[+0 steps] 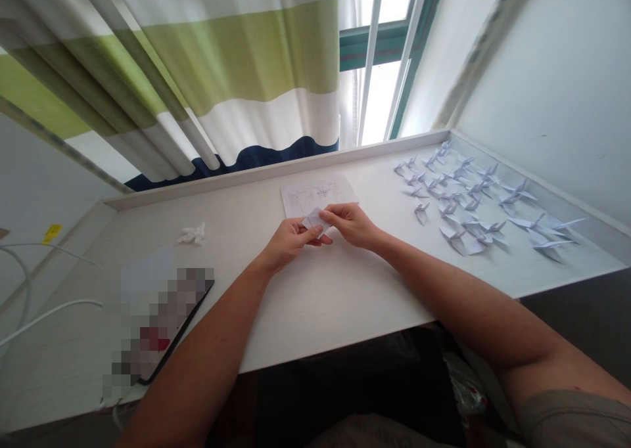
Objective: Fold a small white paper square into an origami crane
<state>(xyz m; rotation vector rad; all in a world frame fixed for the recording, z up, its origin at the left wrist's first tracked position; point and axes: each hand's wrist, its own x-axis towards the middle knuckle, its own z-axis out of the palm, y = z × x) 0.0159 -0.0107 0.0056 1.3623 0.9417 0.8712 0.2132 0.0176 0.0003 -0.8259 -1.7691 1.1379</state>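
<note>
Both my hands meet over the middle of the white table (315, 297), pinching a small folded piece of white paper (315, 220) between them. My left hand (290, 239) grips its lower left side with fingers curled. My right hand (351, 223) pinches its right edge. A printed sheet of paper (315, 192) lies flat on the table just behind the hands.
Several folded paper cranes (468, 198) are spread over the right part of the table. A crumpled white piece (193, 234) lies at the left. A dark phone or tablet (162, 316), blurred out, sits near the front left edge beside white cables (39, 316). Striped curtain (197, 73) and window behind.
</note>
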